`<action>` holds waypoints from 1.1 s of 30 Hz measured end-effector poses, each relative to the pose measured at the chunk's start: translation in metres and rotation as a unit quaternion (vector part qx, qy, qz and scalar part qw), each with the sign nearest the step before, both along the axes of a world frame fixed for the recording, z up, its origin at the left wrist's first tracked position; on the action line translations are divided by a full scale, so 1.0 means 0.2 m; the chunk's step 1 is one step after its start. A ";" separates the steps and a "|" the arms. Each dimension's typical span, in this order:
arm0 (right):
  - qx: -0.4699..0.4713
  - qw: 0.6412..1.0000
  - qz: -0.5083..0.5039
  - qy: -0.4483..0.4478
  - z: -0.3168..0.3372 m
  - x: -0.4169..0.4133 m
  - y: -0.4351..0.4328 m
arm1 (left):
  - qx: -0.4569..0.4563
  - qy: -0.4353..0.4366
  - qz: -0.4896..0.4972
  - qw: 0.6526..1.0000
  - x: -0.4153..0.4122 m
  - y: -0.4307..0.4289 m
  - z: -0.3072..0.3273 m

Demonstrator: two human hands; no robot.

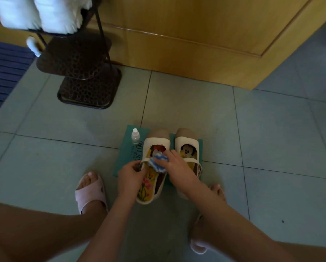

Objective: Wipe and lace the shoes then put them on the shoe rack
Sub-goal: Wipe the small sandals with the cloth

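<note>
Two cream strap shoes with cartoon insoles stand side by side on a teal mat (pixel 124 157) on the floor. My left hand (pixel 131 172) grips the strap side of the left shoe (pixel 156 142). My right hand (pixel 175 166) holds a blue-and-white cloth (pixel 158 161) pressed on that shoe's strap and opening. The right shoe (pixel 186 142) stands untouched beside it, partly hidden by my right wrist. A dark metal shoe rack (pixel 82 69) stands at the upper left, with white shoes (pixel 39 14) on its top tier.
A small clear spray bottle (pixel 135 136) stands on the mat's far left corner. A wooden cabinet (pixel 196 35) runs along the back. A blue ribbed mat (pixel 3 72) lies at the far left. My feet in pink slippers (pixel 91 193) flank the mat.
</note>
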State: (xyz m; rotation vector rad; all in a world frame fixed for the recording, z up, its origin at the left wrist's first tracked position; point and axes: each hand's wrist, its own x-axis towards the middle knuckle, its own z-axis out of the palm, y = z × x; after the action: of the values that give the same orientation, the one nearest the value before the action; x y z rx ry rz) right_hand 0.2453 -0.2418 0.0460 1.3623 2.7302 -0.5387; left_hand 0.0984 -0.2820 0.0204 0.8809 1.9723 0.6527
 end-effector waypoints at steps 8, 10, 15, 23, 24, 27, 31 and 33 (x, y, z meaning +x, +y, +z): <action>-0.017 0.972 -0.212 0.096 -0.05 -0.08 -0.25 | 0.010 0.001 0.012 1.000 0.00 -0.02 0.02; -0.036 0.964 -0.232 0.123 -0.07 -0.10 -0.29 | 0.012 -0.004 0.013 1.000 0.00 -0.02 0.02; -0.086 0.941 -0.300 0.134 -0.10 -0.13 -0.37 | 0.012 -0.014 0.014 1.000 0.01 -0.02 0.02; -0.147 0.886 -0.356 0.258 0.06 -0.05 -0.28 | -0.052 -0.058 -0.019 0.997 -0.04 0.02 0.06; -0.146 0.871 -0.371 0.287 0.12 -0.04 -0.25 | -0.052 -0.059 -0.016 0.997 -0.06 0.03 0.08; -0.156 0.859 -0.366 0.324 0.20 -0.10 -0.13 | 0.001 -0.062 0.025 0.998 -0.14 0.06 0.19; -0.219 0.891 -0.244 0.314 0.23 -0.34 -0.07 | -0.003 -0.333 0.100 0.938 -0.21 0.11 0.32; -0.256 0.909 -0.163 0.287 0.22 -0.41 -0.07 | 0.022 -0.315 0.123 0.941 -0.24 0.12 0.30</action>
State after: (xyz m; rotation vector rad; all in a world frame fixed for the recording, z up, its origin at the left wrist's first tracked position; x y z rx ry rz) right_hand 0.1625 -0.2552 0.0904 1.6976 2.4027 -1.7841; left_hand 0.0498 -0.2586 0.0806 0.3737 1.4890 0.9849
